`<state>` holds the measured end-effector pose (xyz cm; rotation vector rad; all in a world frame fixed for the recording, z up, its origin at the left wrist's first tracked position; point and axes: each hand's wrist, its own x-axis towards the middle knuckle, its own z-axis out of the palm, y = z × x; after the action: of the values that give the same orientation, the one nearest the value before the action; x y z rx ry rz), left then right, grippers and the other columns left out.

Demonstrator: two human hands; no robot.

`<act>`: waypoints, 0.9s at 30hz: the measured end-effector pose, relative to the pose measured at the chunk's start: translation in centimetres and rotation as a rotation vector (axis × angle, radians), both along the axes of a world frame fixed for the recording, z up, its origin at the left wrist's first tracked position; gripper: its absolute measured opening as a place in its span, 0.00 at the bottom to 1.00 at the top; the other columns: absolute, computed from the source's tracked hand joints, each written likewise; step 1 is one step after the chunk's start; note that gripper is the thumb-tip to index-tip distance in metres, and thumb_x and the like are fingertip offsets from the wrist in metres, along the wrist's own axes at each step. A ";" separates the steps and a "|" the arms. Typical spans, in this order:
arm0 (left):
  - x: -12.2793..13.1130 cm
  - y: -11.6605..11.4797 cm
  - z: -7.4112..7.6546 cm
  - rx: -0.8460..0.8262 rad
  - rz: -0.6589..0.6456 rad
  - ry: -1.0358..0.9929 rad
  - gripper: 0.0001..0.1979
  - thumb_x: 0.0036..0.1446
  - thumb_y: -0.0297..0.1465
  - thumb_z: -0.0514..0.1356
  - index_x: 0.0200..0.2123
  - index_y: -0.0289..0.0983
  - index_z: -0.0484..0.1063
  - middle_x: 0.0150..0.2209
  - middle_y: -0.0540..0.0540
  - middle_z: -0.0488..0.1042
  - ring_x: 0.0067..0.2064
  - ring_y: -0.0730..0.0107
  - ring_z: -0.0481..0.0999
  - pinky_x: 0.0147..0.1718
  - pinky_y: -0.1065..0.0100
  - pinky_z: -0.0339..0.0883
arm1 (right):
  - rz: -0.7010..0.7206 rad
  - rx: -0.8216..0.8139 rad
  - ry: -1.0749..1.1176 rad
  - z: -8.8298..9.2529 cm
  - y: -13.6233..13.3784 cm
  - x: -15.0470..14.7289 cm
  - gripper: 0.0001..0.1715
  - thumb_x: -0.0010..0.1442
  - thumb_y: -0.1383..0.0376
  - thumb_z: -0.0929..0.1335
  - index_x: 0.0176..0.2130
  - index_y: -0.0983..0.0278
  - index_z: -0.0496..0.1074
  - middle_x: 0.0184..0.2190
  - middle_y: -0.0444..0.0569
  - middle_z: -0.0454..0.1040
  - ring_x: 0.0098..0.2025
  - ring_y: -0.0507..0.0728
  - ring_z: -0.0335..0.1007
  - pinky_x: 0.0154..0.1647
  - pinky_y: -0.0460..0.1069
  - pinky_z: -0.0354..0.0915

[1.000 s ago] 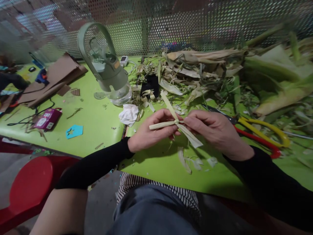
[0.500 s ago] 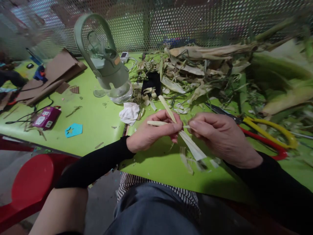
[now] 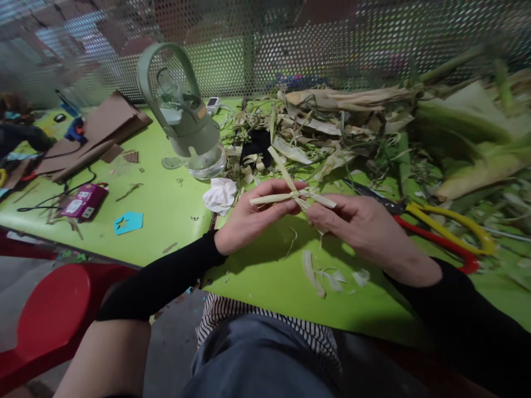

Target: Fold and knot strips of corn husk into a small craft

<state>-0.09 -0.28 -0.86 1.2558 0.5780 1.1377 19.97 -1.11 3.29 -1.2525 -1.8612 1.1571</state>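
Note:
Pale strips of corn husk [image 3: 271, 199] cross each other at a small knot-like joint above the table's front part. My left hand [image 3: 253, 215] is closed on them, thumb in front and fingers behind, near the crossing. From the other side my right hand [image 3: 352, 226] pinches the strips just right of the joint; its fingertips are partly hidden. One strip points up and away, one to the left, and another lies toward my right fingers. Below the hands, loose husk scraps [image 3: 312, 273] lie on the green table [image 3: 265, 276].
Shears with red and yellow handles [image 3: 448, 226] lie right of my right hand. A heap of dried husks [image 3: 344, 116] covers the back right. A green-topped bottle [image 3: 186, 121], crumpled tissue [image 3: 219, 195], purple power socket [image 3: 85, 202] and blue paper tag [image 3: 128, 222] stand or lie leftward.
My right hand has moved left and now grips the strips at the crossing. The wide strip end that pointed down toward me has turned to the right.

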 end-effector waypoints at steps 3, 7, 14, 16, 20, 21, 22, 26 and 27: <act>-0.1 0.1 -0.1 0.086 0.039 0.090 0.16 0.60 0.39 0.68 0.48 0.37 0.77 0.47 0.44 0.81 0.44 0.71 0.81 0.47 0.69 0.77 | 0.038 -0.101 0.074 -0.1 -0.3 -0.6 0.35 0.59 0.36 0.68 0.24 0.63 0.71 0.18 0.42 0.66 0.20 0.50 0.58 0.21 0.48 0.52; -0.1 0.0 -0.6 0.198 0.109 0.175 0.16 0.63 0.40 0.65 0.49 0.36 0.77 0.46 0.43 0.82 0.41 0.72 0.81 0.43 0.70 0.77 | 0.083 -0.059 0.115 -0.5 -0.8 -0.9 0.28 0.68 0.46 0.67 0.26 0.62 0.72 0.18 0.41 0.67 0.20 0.50 0.60 0.22 0.48 0.56; 0.1 -0.6 -0.8 0.386 0.195 0.365 0.13 0.69 0.38 0.58 0.47 0.36 0.77 0.50 0.40 0.82 0.50 0.66 0.81 0.53 0.63 0.74 | 0.076 0.327 -0.098 -1.0 -2.1 -1.9 0.22 0.68 0.63 0.64 0.23 0.59 0.56 0.17 0.38 0.54 0.19 0.50 0.49 0.22 0.49 0.49; 0.1 -0.8 -0.7 0.408 0.203 0.403 0.13 0.70 0.37 0.57 0.45 0.36 0.77 0.50 0.40 0.82 0.49 0.66 0.81 0.53 0.63 0.74 | 0.084 0.405 -0.137 -1.2 -2.3 -2.1 0.23 0.68 0.65 0.63 0.23 0.59 0.53 0.17 0.38 0.51 0.19 0.50 0.47 0.22 0.49 0.47; 0.0 -1.1 -0.5 0.456 0.225 0.435 0.11 0.70 0.34 0.56 0.44 0.36 0.76 0.46 0.42 0.83 0.45 0.68 0.81 0.51 0.65 0.74 | 0.094 0.535 -0.204 -1.6 -2.3 -2.3 0.22 0.68 0.65 0.62 0.23 0.59 0.52 0.17 0.38 0.52 0.18 0.50 0.48 0.21 0.50 0.46; 0.0 -1.1 -0.4 0.469 0.226 0.431 0.11 0.70 0.34 0.55 0.44 0.36 0.76 0.44 0.42 0.83 0.44 0.69 0.81 0.50 0.65 0.74 | 0.097 0.553 -0.216 -1.7 -2.3 -2.3 0.22 0.68 0.65 0.62 0.23 0.59 0.52 0.17 0.38 0.52 0.18 0.50 0.49 0.21 0.50 0.46; 0.0 -1.2 -0.3 0.478 0.223 0.427 0.11 0.70 0.34 0.55 0.43 0.36 0.76 0.42 0.43 0.83 0.43 0.69 0.81 0.49 0.66 0.74 | 0.100 0.567 -0.228 -1.8 -2.3 -2.4 0.23 0.68 0.65 0.62 0.23 0.59 0.52 0.16 0.38 0.53 0.19 0.50 0.49 0.21 0.50 0.46; 0.1 -1.3 -0.2 0.480 0.223 0.433 0.11 0.70 0.35 0.55 0.41 0.37 0.76 0.42 0.43 0.83 0.41 0.70 0.80 0.47 0.66 0.74 | 0.110 0.632 -0.257 -2.3 -2.5 -2.5 0.23 0.68 0.66 0.61 0.23 0.59 0.53 0.16 0.39 0.56 0.19 0.50 0.50 0.22 0.50 0.48; 0.1 -1.3 -0.2 0.482 0.221 0.433 0.11 0.70 0.35 0.55 0.41 0.37 0.76 0.43 0.43 0.83 0.41 0.70 0.80 0.46 0.66 0.74 | 0.115 0.652 -0.262 -2.5 -2.4 -2.5 0.23 0.69 0.66 0.61 0.23 0.59 0.53 0.16 0.39 0.56 0.20 0.50 0.51 0.23 0.50 0.49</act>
<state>0.00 -1.54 -1.03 1.9178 0.8078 1.2373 17.43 -3.55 0.84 -0.9529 -2.2686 0.3725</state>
